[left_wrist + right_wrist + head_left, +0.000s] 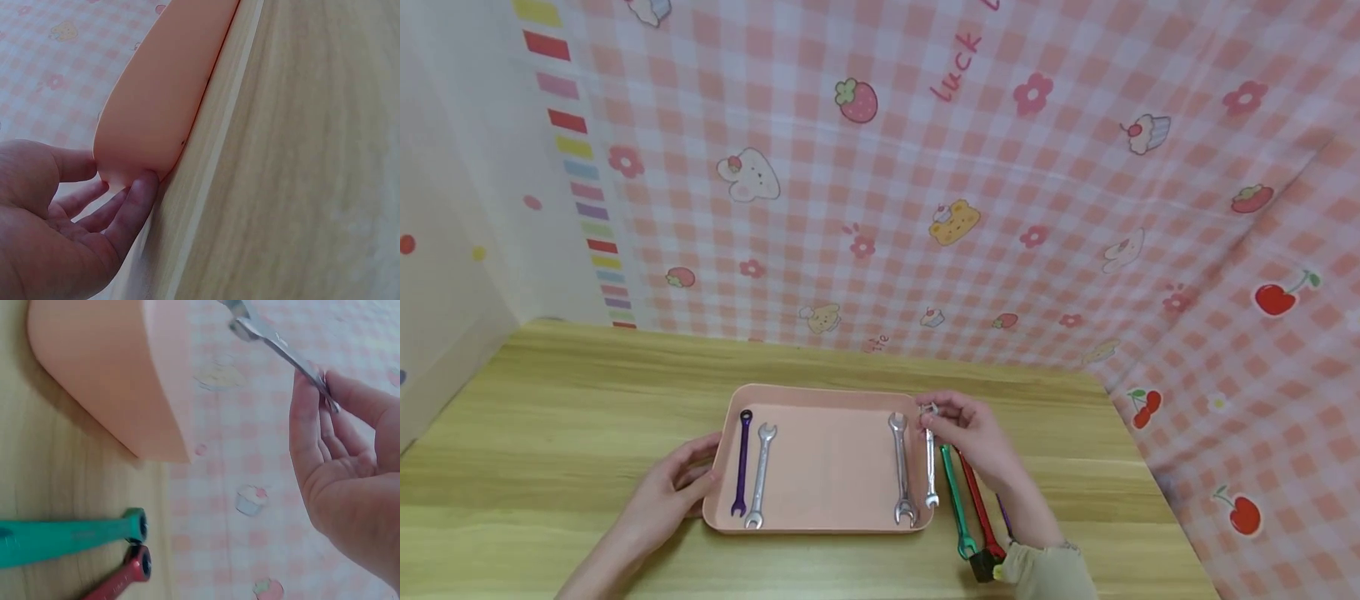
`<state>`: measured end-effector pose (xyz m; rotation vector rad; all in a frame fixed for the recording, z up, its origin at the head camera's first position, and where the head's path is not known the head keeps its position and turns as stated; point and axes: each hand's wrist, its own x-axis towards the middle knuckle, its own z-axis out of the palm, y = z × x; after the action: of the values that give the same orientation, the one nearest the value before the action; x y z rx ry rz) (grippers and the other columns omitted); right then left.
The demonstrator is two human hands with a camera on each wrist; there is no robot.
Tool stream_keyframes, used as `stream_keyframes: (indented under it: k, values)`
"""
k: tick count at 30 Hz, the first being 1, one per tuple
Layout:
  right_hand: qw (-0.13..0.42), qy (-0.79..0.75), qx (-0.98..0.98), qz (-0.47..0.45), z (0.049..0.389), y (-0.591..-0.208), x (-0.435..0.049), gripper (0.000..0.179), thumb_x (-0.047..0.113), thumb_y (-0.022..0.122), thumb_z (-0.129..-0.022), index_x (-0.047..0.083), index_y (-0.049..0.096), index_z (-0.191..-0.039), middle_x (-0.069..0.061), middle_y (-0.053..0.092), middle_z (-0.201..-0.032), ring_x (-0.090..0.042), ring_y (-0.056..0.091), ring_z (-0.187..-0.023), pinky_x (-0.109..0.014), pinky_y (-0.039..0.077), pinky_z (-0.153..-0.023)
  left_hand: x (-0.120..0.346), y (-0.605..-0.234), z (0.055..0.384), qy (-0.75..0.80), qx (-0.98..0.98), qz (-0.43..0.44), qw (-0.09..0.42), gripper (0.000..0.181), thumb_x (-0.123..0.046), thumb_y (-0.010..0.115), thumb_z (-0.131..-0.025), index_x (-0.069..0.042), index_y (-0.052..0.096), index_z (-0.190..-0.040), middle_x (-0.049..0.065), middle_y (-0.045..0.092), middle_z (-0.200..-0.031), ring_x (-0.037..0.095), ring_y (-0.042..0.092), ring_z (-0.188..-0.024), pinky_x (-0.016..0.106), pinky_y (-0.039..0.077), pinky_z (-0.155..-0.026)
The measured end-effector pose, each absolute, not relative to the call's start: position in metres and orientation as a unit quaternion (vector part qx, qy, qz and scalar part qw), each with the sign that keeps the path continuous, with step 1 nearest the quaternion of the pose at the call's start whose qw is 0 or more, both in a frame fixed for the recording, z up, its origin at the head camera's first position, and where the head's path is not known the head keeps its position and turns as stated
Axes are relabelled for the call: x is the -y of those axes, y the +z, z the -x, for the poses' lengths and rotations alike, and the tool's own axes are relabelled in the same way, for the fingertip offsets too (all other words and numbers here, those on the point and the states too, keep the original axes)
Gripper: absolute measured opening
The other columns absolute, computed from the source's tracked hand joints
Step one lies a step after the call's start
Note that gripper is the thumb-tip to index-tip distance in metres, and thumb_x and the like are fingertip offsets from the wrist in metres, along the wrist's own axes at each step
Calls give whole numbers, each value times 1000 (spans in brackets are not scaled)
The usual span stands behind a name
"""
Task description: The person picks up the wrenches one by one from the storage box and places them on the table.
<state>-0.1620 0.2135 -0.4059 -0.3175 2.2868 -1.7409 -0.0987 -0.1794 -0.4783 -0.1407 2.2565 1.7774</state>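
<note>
My right hand (977, 435) pinches a silver wrench (931, 467) by its upper end, at the right rim of a pink tray (831, 462). In the right wrist view that wrench (284, 350) slants away from the thumb and fingertips. At the tray's left side my left hand (658, 498) grips the wall, its thumb and fingers (140, 197) on the rounded end in the left wrist view. Inside the tray lie a purple wrench (742, 467) and a silver open-end wrench (762, 477) at the left, and another silver open-end wrench (901, 467) at the right.
Right of the tray, a green wrench (957, 500) and a red wrench (979, 504) lie on the wooden table (580, 400). A purple tool (1004, 514) is mostly hidden by the right forearm. A small black object (982, 567) sits beside the sleeve. Patterned cloth (880, 183) hangs behind.
</note>
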Motion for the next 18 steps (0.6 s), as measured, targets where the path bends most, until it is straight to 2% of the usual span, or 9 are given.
stream_keyframes:
  k: [2,4,6,9,13,18]
  values:
    - [99,-617,-776,87,158,-404,-219,39,3,61,-103,-16,54,-136,12,76,-94,-2,72,-85,-19,62,-80,179,-478,98,612,-779,47,132,58,-3,54,-106,-1,35,-161,31,46,-159,34,61,-133,26,65,-85]
    - [79,-630,-769,73,155,-402,-225,37,1,60,-103,-16,54,-136,16,76,-91,-2,72,-84,-18,62,-80,179,-478,98,613,-777,46,132,58,-3,54,-106,-1,35,-161,31,47,-158,30,63,-131,26,65,-86]
    - [62,-643,-760,69,153,-401,-230,32,1,60,-103,-12,58,-132,16,76,-91,-3,73,-84,-19,63,-82,180,-478,98,616,-775,48,134,58,-3,54,-106,-2,35,-161,30,47,-158,25,64,-128,25,65,-85]
    - [38,-651,-755,67,152,-401,-239,21,2,62,-103,1,67,-123,14,77,-92,-4,74,-85,-21,64,-83,181,-479,98,618,-773,51,135,58,-4,54,-106,-2,35,-161,30,47,-159,23,64,-127,25,65,-85]
    - [21,-650,-758,50,151,-402,-253,18,5,64,-103,18,72,-112,14,78,-91,-5,75,-85,-21,63,-82,181,-479,99,614,-776,49,134,58,-4,54,-107,-2,35,-161,31,47,-158,29,63,-130,26,65,-85]
    - [6,-637,-771,17,152,-401,-269,17,10,64,-104,24,73,-109,16,77,-91,-5,74,-83,-21,62,-80,180,-478,98,612,-778,52,133,58,-4,55,-106,-2,35,-161,30,47,-158,32,62,-132,24,65,-84]
